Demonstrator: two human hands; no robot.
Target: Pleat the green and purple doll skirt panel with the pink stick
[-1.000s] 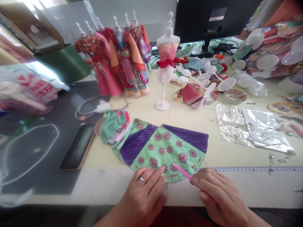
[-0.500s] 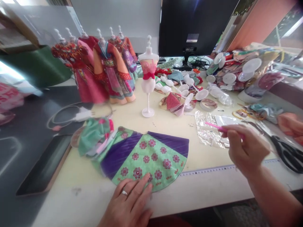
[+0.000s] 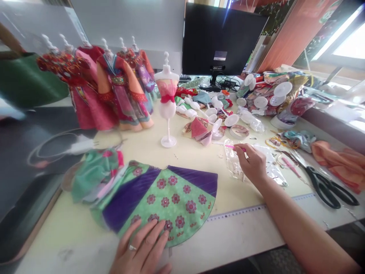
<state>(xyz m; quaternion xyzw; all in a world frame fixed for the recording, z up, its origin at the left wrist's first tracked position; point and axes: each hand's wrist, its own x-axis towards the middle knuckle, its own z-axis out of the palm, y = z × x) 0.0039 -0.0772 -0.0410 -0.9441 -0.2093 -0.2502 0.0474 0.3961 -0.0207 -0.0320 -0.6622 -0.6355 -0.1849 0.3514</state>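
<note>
My left hand (image 3: 142, 245), with a ring on one finger, lies with fingers spread on the lower edge of a green skirt piece (image 3: 171, 199) with pink flowers and purple panels. A bunched green and pink part (image 3: 95, 173) adjoins the skirt on the left. My right hand (image 3: 251, 161) pinches a thin pink tool (image 3: 230, 147) over a clear plastic bag (image 3: 232, 161). Beyond the skirt stands a small white mannequin (image 3: 167, 110) with a pink and red top.
Dressed mannequins (image 3: 122, 87) stand at the back left. Small fabric pieces and white stands lie at the back middle. Black scissors (image 3: 323, 186), a pink pen-like tool (image 3: 292, 167) and orange cloth (image 3: 339, 161) are on the right. A ruler (image 3: 242, 212) runs along the front.
The camera view has shifted to the right. My right hand has moved left and away from me over the plastic bag, still with the pink tool. My left hand remains on the skirt's lower part.
</note>
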